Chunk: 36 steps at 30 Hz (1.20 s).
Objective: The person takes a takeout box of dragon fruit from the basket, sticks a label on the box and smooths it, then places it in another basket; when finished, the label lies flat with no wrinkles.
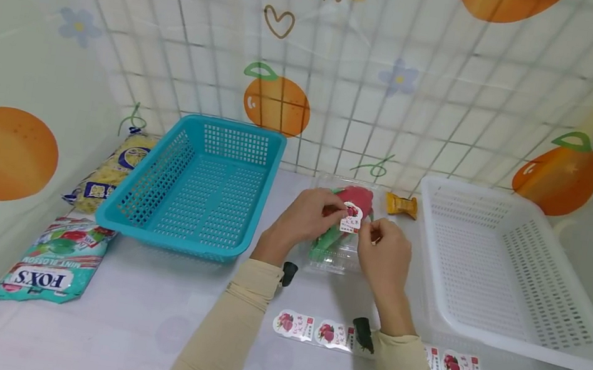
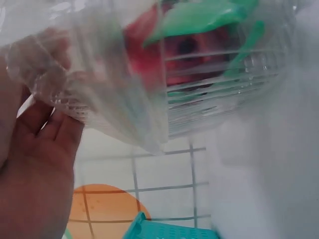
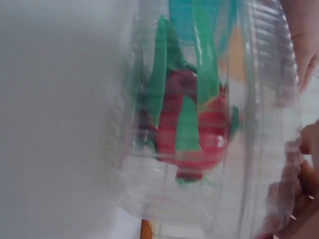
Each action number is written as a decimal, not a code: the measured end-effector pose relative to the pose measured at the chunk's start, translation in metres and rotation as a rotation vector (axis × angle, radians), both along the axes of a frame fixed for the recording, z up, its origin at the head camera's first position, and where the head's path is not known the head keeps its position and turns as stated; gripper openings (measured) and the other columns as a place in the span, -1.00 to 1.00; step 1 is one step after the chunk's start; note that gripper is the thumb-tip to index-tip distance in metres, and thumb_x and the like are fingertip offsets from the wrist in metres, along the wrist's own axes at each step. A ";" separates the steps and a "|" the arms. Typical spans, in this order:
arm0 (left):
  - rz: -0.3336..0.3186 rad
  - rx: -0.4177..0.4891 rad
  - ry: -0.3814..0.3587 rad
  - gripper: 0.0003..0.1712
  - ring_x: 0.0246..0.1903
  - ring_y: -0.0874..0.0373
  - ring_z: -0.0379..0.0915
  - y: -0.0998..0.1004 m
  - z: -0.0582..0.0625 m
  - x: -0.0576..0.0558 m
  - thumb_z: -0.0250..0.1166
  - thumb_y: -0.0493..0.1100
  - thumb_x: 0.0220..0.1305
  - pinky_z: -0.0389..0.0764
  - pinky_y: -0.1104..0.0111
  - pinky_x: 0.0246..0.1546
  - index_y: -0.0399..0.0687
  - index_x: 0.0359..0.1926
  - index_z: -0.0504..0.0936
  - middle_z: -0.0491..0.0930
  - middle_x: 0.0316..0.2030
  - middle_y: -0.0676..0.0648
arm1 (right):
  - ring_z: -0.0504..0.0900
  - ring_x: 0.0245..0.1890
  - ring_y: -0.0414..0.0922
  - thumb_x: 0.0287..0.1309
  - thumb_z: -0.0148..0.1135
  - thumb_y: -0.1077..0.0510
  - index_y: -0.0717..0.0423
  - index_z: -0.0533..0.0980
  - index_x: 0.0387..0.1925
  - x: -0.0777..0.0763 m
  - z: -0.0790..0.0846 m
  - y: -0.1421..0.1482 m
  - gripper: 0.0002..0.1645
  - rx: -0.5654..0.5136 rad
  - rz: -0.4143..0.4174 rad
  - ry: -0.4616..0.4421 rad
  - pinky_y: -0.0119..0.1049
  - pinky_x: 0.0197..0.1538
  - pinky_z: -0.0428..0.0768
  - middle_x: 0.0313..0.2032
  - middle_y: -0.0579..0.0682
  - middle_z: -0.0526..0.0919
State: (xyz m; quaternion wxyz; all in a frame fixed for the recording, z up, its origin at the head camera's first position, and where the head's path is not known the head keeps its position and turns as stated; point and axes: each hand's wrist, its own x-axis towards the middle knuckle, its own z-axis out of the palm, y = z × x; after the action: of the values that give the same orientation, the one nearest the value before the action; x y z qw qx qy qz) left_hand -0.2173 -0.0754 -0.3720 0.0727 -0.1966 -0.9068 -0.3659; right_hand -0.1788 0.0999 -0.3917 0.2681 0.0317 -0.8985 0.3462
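Between my two hands is a white label sticker (image 1: pixel 350 223) with a red dragon fruit print, over a clear plastic clamshell box (image 1: pixel 328 264). My left hand (image 1: pixel 306 215) pinches its left edge with thumb and forefinger. At the right edge, the curled fingers and thumb of my right hand (image 1: pixel 388 255) pinch it too. Inside the box lies a red dragon fruit (image 1: pixel 359 196) with long green leaves (image 1: pixel 327 240). The left wrist view shows the box wall (image 2: pixel 219 107) close beside my left hand (image 2: pixel 42 164); the right wrist view shows the fruit (image 3: pixel 209 144) through the plastic.
A strip of stickers (image 1: pixel 294 325) lies in front, partly under my right forearm. A teal basket (image 1: pixel 180 244) stands left, a white basket (image 1: pixel 513 345) right. A small orange-yellow packet (image 1: pixel 401 205) lies behind. At far left are a noodle bag (image 1: pixel 103 180) and a candy bag (image 1: pixel 55 262).
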 end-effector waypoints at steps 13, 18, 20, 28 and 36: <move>0.207 0.182 0.004 -0.45 0.47 -0.05 0.11 -0.005 -0.018 -0.009 0.17 0.13 0.49 0.42 -0.05 0.38 0.09 0.38 0.51 0.31 0.44 -0.09 | 0.26 0.43 0.24 0.37 0.20 -0.07 0.23 0.36 0.38 -0.010 -0.003 0.025 -0.30 -0.176 0.088 -0.117 0.24 0.44 0.25 0.39 0.26 0.34; 0.150 0.200 -0.183 -0.14 0.61 -0.19 -0.28 -0.014 -0.031 -0.014 0.04 0.29 0.48 0.10 -0.33 0.45 0.17 0.64 0.00 -0.20 0.64 -0.13 | 0.00 0.61 0.17 0.51 0.01 -0.13 0.12 0.09 0.58 -0.014 -0.007 0.035 -0.21 -0.200 0.190 -0.234 0.25 0.58 -0.01 0.58 0.17 0.09; 0.145 0.206 -0.239 -0.08 0.62 -0.24 -0.34 -0.016 -0.036 -0.016 -0.01 0.35 0.47 0.02 -0.38 0.45 0.22 0.66 -0.13 -0.29 0.65 -0.12 | -0.09 0.64 0.12 0.56 -0.10 -0.17 0.04 0.00 0.62 -0.015 -0.009 0.039 -0.20 -0.236 0.233 -0.282 0.22 0.60 -0.07 0.62 0.13 -0.02; 0.122 0.261 -0.344 -0.11 0.62 -0.26 -0.39 -0.020 -0.045 -0.014 -0.10 0.38 0.49 -0.09 -0.43 0.43 0.34 0.65 -0.22 -0.32 0.65 -0.16 | -0.29 0.66 0.10 0.54 -0.45 -0.36 -0.22 -0.28 0.65 -0.017 -0.014 0.049 -0.17 -0.409 0.369 -0.474 0.34 0.57 -0.27 0.66 -0.08 -0.29; 0.103 0.287 -0.367 -0.09 0.63 -0.25 -0.43 -0.021 -0.054 -0.017 -0.13 0.37 0.51 -0.17 -0.38 0.48 0.24 0.66 -0.27 -0.29 0.65 -0.22 | -0.48 0.65 -0.01 0.55 -0.46 -0.36 -0.15 -0.32 0.65 -0.019 -0.027 0.053 -0.15 -0.568 0.480 -0.561 0.23 0.58 -0.46 0.66 -0.10 -0.37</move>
State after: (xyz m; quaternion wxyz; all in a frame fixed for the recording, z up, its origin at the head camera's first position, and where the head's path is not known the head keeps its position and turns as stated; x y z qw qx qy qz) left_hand -0.2343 -0.0960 -0.4265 -0.0476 -0.0677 -0.8524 -0.5163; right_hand -0.1975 0.1527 -0.4192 -0.0750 0.0694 -0.7732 0.6259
